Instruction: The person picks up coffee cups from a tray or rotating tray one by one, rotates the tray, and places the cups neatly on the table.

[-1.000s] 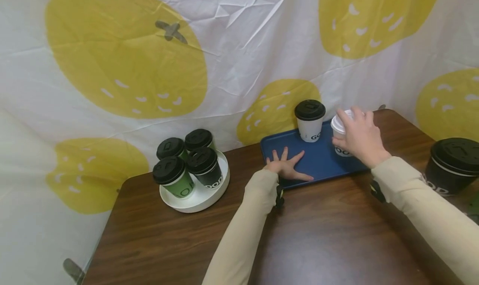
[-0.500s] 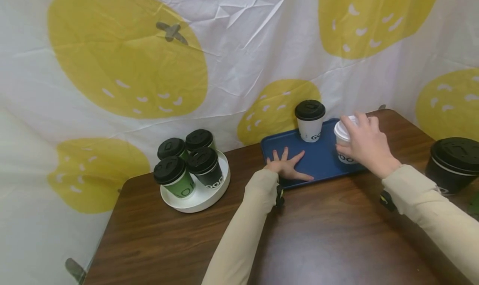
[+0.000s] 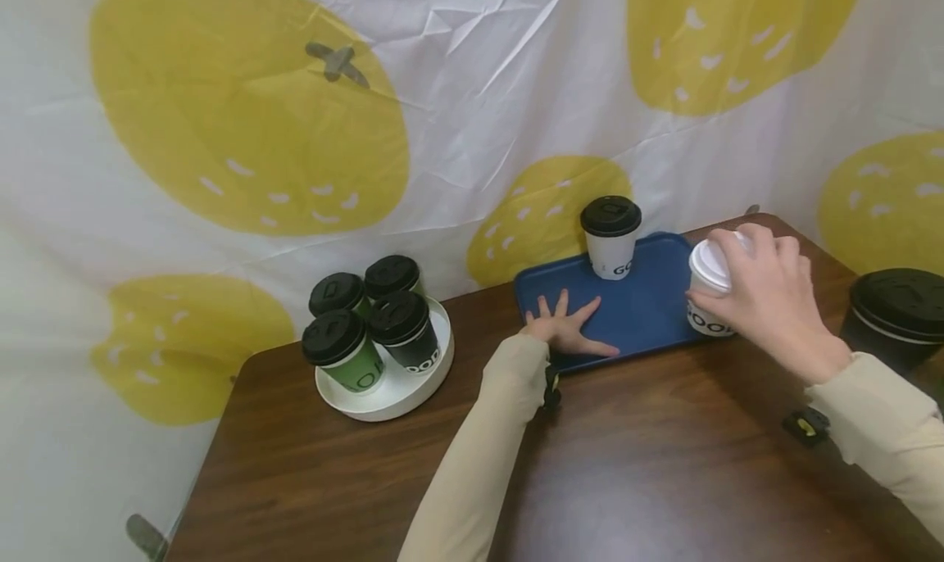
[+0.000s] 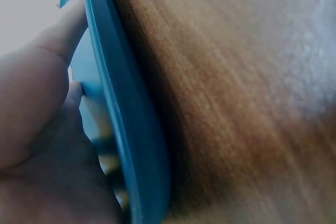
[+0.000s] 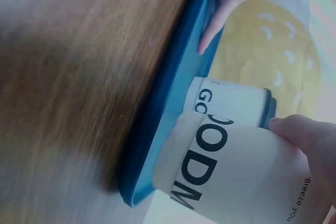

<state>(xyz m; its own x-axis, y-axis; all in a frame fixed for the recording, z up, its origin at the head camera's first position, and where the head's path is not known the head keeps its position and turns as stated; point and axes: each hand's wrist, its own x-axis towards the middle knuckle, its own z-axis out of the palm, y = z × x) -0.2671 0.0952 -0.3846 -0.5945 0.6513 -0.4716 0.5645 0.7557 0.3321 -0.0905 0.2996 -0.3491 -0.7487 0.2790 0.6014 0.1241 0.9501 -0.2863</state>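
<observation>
Left hand (image 3: pixel 564 334): we hold it palm down, fingers spread wide.
Right hand (image 3: pixel 770 296): we curl its fingers in a grip, thumb opposite.
Left arm (image 3: pixel 472 460): we hold it outstretched.
Right arm (image 3: pixel 881 427): we slant it inward.

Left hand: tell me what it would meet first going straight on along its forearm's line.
Probably the black-lidded white cup on the blue tray, ahead of the left hand; depth is unclear, and the line might just pass left of it to the tray's rim.
</observation>
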